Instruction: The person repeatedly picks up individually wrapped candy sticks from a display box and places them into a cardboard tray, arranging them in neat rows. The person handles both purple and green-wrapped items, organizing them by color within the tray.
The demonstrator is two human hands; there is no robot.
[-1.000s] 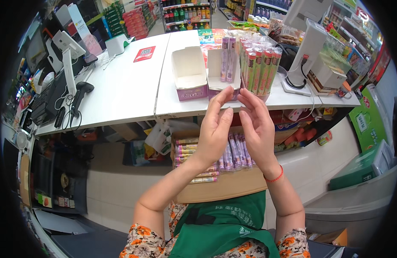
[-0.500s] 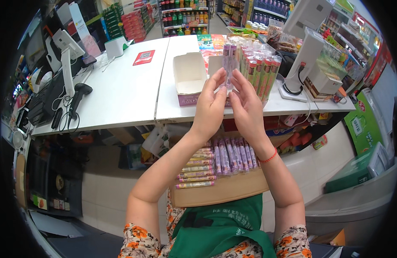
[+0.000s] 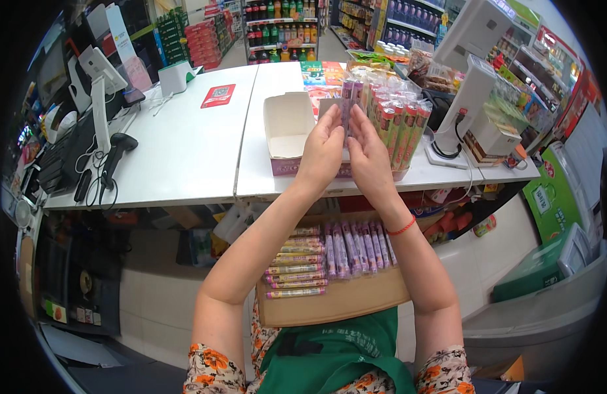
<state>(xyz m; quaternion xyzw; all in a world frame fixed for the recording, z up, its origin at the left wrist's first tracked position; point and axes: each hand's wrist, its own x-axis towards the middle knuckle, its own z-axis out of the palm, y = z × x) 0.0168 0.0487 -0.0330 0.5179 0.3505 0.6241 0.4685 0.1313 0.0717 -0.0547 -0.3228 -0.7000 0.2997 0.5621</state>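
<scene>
While two upright purple tubes (image 3: 347, 93) stand in a purple-fronted box (image 3: 343, 171) on the white counter (image 3: 179, 144), two hands frame them.
Left hand (image 3: 322, 154) and right hand (image 3: 371, 157) face each other, slightly apart, fingers extended; contact with the tubes cannot be told. A white-lined box (image 3: 289, 121) sits leftward, green tubes (image 3: 401, 141) rightward; below, a cardboard tray (image 3: 336, 307) holds lying purple tubes (image 3: 355, 249) and yellow tubes (image 3: 295, 276).

Short orange-flowered sleeves (image 3: 213, 369), green apron (image 3: 336, 358), red right-wrist bracelet (image 3: 403, 228)
</scene>
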